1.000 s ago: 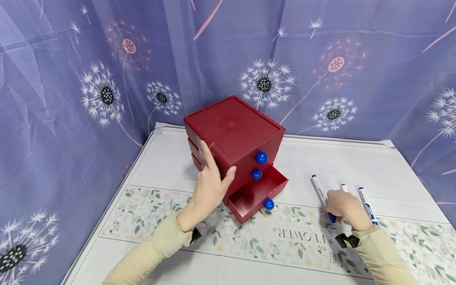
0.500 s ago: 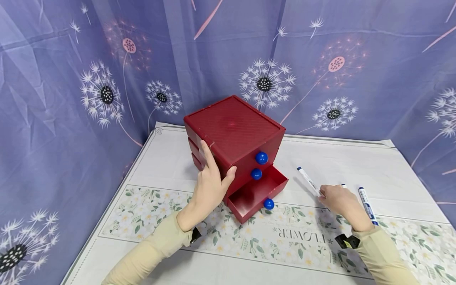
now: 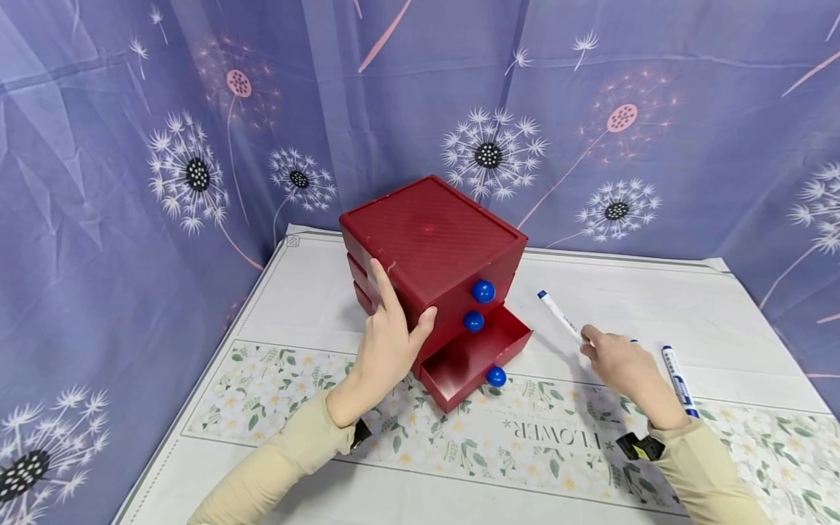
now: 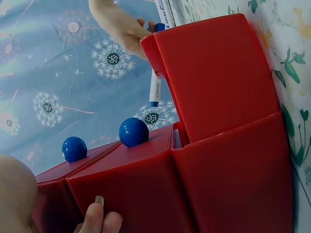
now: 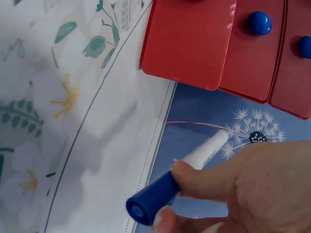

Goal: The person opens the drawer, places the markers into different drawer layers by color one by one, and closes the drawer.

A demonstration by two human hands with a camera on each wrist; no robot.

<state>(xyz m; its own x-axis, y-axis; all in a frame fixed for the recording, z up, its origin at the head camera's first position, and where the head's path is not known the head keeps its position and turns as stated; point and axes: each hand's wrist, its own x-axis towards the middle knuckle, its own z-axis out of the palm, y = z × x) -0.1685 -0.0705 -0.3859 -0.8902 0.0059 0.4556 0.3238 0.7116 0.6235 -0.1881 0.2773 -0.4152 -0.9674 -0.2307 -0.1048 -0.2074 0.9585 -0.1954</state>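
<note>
A red drawer cabinet (image 3: 429, 237) with blue ball knobs stands in the middle of the table. Its bottom drawer (image 3: 475, 380) is pulled out, and no contents show in it. My left hand (image 3: 383, 346) rests against the cabinet's near left side, index finger straight along it and thumb at the front corner. To the right, my right hand (image 3: 626, 372) pinches a white marker (image 3: 558, 313) with blue ends, held tilted above the table. In the right wrist view, thumb and finger grip the marker's blue cap end (image 5: 155, 196).
Another marker (image 3: 679, 383) lies right of my right hand. The blue tip of a third (image 3: 634, 341) peeks out behind that hand. A floral-printed white cloth (image 3: 538, 452) covers the table. A purple dandelion curtain (image 3: 407, 109) hangs behind and at the sides.
My right hand has picked the left-hand marker up off the table, raising it and moving it slightly left towards the cabinet. The left hand and the drawer have stayed put.
</note>
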